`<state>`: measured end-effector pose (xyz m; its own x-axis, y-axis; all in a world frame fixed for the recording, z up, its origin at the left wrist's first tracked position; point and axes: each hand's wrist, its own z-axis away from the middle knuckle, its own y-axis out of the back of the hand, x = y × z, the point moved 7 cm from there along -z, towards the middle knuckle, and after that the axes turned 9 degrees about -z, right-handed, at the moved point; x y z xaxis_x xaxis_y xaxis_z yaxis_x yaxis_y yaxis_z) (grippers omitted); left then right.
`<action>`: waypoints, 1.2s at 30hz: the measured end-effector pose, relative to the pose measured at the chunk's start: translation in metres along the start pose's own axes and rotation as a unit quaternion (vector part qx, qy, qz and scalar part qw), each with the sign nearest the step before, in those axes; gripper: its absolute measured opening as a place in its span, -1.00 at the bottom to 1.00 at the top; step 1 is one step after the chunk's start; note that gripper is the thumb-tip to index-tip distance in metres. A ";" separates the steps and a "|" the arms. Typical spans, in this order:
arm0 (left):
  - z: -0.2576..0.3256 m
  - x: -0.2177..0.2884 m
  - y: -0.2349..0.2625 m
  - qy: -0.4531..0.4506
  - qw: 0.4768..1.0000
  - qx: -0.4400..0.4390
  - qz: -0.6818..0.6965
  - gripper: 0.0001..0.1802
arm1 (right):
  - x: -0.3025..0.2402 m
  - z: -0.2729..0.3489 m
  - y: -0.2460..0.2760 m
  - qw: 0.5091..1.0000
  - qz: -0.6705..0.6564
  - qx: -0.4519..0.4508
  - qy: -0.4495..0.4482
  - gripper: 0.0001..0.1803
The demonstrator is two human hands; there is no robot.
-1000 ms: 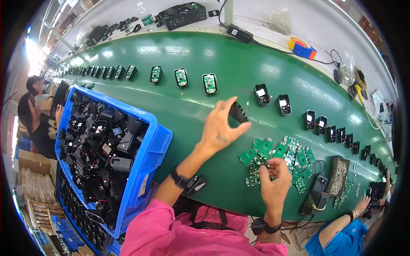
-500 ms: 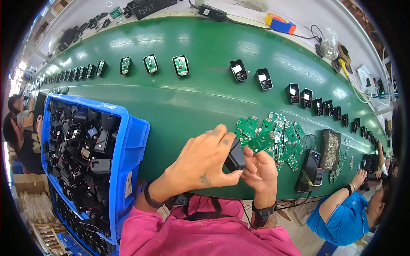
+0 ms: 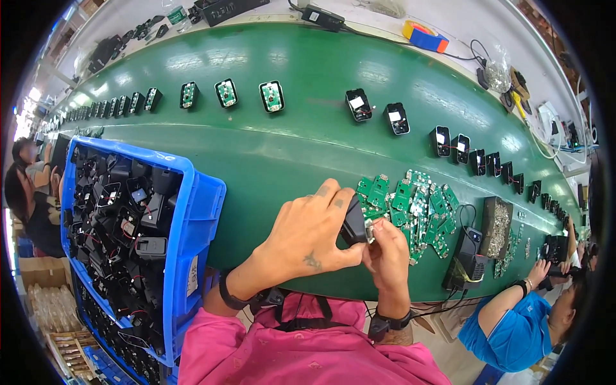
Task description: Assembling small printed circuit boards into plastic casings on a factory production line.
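Wrapped over the top and back of a black plastic case [image 3: 353,222], my left hand [image 3: 307,232] keeps it tilted above the green bench. My right hand [image 3: 389,254] pinches a small circuit board [image 3: 369,231], seen nearly edge-on, against the case's right side. The case's opening is turned from view, so I cannot tell how far the board sits in it. Just beyond my right fingers lies a loose heap of green circuit boards [image 3: 420,208].
A blue crate [image 3: 186,212] full of black cases stands at the left. Cases with boards [image 3: 272,96] line the bench's far left; open cases [image 3: 397,119] line the right. A box of small metal parts [image 3: 496,226] and a black power adapter [image 3: 467,260] lie right. Co-workers sit at both sides.
My right hand has brought the circuit board from above the heap down and left against the case, turning it nearly edge-on. The left hand still holds the case in about the same place.
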<state>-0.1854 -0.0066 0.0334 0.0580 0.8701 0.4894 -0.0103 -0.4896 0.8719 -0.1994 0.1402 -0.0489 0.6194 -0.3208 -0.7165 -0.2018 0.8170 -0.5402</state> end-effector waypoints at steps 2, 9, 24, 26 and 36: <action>0.002 -0.002 -0.002 -0.002 0.997 0.015 0.075 -0.27 | -0.004 0.003 0.005 0.994 0.087 0.025 0.057 -0.71; 0.018 -0.004 -0.054 0.060 0.803 -0.024 0.593 -0.19 | -0.015 0.011 0.001 0.919 0.245 0.131 0.282 -0.78; 0.022 -0.001 -0.064 0.039 0.927 0.004 0.372 -0.44 | -0.026 0.020 -0.023 0.978 0.120 0.019 0.170 -0.81; 0.024 0.000 -0.063 0.039 0.935 -0.005 0.353 -0.45 | -0.025 0.019 -0.022 0.982 0.105 0.026 0.152 -0.82; 0.025 0.003 -0.066 0.068 0.915 -0.026 0.398 -0.46 | -0.019 0.021 -0.019 0.969 0.141 0.027 0.201 -0.89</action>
<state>-0.1594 0.0275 -0.0233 -0.1128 0.2407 0.9640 -0.0439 -0.9705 0.2372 -0.1916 0.1409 -0.0159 0.1985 -0.2339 -0.9518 -0.2738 0.9192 -0.2830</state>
